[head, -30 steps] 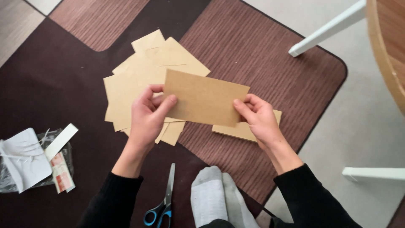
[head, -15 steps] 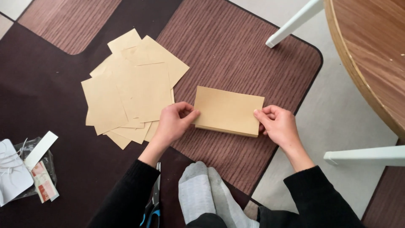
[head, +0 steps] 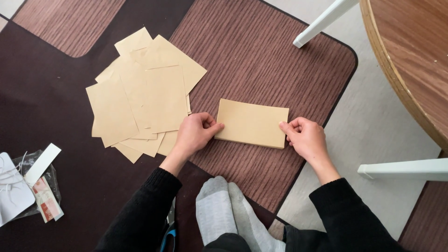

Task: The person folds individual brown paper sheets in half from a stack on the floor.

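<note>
Seated on a brown patterned rug (head: 261, 56), socked feet (head: 224, 210) stretched forward between black sleeves. Folded tan paper (head: 253, 123) lying flat on the ribbed lighter panel of the rug, just ahead of the feet, doubled into a neat rectangle. Left hand (head: 195, 133) pinching the paper's left short edge, thumb on top and fingers curled close, a narrow grip that pins that end so the layers cannot slide apart. Right hand (head: 304, 137) pressing the right short edge in the same way, fingertips bunched tight against the corner, apparently flattening the crease; hard to tell from this angle whether any finger sits under the sheet. Held from both ends, so the fold stays square and taut against the floor. Loose stack of tan sheets (head: 140, 98) fanned out just left of the left hand, overlapping at odd angles, near enough for an easy reach. Clear bag with white bits and a printed strip (head: 28, 186) well apart at the far left. Blue scissor handle (head: 168, 235) peeking out beside the left sleeve. Round wooden table (head: 415, 60) on white legs at the right, clear of the work.
</note>
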